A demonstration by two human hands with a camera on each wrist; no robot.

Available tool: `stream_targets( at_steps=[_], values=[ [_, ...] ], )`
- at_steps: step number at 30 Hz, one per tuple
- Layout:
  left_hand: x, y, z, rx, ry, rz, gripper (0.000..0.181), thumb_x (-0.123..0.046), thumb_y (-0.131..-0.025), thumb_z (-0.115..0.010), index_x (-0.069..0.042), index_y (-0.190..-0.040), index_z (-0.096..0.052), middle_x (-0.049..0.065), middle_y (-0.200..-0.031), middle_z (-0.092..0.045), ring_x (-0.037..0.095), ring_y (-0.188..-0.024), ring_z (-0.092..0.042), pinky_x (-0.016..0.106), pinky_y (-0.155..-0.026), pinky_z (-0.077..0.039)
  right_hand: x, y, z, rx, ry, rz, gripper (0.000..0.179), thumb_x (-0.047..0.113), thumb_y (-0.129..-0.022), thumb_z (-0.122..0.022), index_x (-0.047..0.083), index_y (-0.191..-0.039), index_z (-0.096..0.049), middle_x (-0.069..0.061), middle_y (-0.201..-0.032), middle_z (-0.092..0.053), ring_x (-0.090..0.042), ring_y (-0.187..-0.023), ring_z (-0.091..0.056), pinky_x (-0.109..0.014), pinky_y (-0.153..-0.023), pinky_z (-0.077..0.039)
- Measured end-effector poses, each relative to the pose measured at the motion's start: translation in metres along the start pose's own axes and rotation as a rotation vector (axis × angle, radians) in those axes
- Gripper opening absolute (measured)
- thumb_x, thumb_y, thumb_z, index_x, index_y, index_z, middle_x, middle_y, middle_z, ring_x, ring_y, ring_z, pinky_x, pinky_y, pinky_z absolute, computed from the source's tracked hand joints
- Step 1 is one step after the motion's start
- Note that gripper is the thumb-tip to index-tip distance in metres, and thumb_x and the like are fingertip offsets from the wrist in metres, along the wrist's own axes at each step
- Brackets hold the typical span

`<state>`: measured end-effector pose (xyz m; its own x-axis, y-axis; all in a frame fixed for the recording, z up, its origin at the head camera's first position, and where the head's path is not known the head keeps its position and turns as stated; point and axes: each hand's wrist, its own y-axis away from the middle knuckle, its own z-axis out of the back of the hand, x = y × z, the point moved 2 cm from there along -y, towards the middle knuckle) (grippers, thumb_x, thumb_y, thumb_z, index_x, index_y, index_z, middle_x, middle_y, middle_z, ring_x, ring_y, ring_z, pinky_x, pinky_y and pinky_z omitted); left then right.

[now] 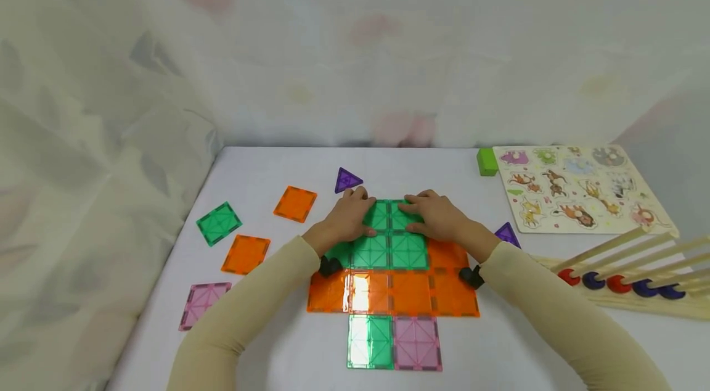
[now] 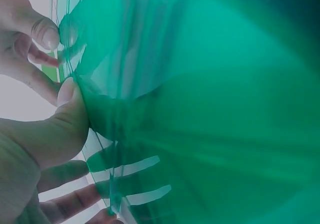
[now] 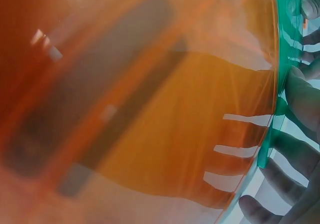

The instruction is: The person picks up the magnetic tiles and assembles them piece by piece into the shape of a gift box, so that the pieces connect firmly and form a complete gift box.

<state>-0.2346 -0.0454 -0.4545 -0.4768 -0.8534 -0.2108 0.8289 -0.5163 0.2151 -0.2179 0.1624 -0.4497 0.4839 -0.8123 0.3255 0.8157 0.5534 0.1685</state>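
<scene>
Translucent square magnetic tiles lie joined flat on the white table. Green tiles [image 1: 370, 250] form the far part, a row of orange tiles [image 1: 410, 291] lies nearer, and one green tile [image 1: 370, 341] and one pink tile [image 1: 417, 343] are at the near end. My left hand [image 1: 348, 218] touches the left side of the two farthest green tiles, fingers extended forward, thumb at the edge. Opposite it, my right hand [image 1: 438, 218] rests its spread fingers on their right side. In the wrist views, the thumbs and fingertips lie along the green tile edges.
Loose orange tiles [image 1: 295, 204], a green tile [image 1: 219, 223] and a pink tile [image 1: 204, 301] lie left. Purple triangles [image 1: 347, 180] lie behind and right. At right are a green block [image 1: 487, 162], an animal puzzle board [image 1: 582, 190] and a wooden peg rack with colored rings [image 1: 618, 283].
</scene>
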Motion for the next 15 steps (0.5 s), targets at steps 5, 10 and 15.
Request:
stream_targets(
  at_steps=[5, 10, 15],
  values=[
    [-0.004, -0.004, -0.004, -0.008, 0.016, -0.033, 0.076, -0.042, -0.082, -0.073, -0.008, -0.143, -0.044, 0.014, -0.135, -0.044, 0.032, -0.120, -0.039, 0.044, -0.102, -0.044, -0.006, 0.011, -0.004, 0.005, 0.011, -0.040, 0.058, 0.037, -0.094, -0.060, 0.014, -0.145, -0.044, -0.016, -0.153, -0.035, -0.040, -0.135, -0.036, -0.063, -0.101, -0.039],
    [0.018, 0.024, -0.005, -0.088, 0.123, 0.048, 0.079, -0.043, -0.083, -0.073, -0.007, -0.145, -0.041, 0.018, -0.137, -0.044, 0.039, -0.125, -0.037, 0.053, -0.103, -0.040, -0.002, 0.029, -0.009, -0.010, -0.037, -0.069, 0.065, 0.040, -0.094, -0.058, 0.015, -0.150, -0.035, -0.019, -0.157, -0.023, -0.043, -0.139, -0.028, -0.066, -0.104, -0.034],
    [0.033, 0.061, -0.006, -0.153, 0.289, 0.159, 0.076, -0.045, -0.089, -0.064, -0.003, -0.147, -0.036, 0.025, -0.138, -0.041, 0.042, -0.124, -0.038, 0.057, -0.100, -0.043, -0.014, 0.081, -0.006, -0.110, -0.108, -0.171, 0.065, 0.038, -0.094, -0.059, 0.012, -0.149, -0.036, -0.019, -0.153, -0.033, -0.042, -0.137, -0.032, -0.064, -0.107, -0.032]
  ],
)
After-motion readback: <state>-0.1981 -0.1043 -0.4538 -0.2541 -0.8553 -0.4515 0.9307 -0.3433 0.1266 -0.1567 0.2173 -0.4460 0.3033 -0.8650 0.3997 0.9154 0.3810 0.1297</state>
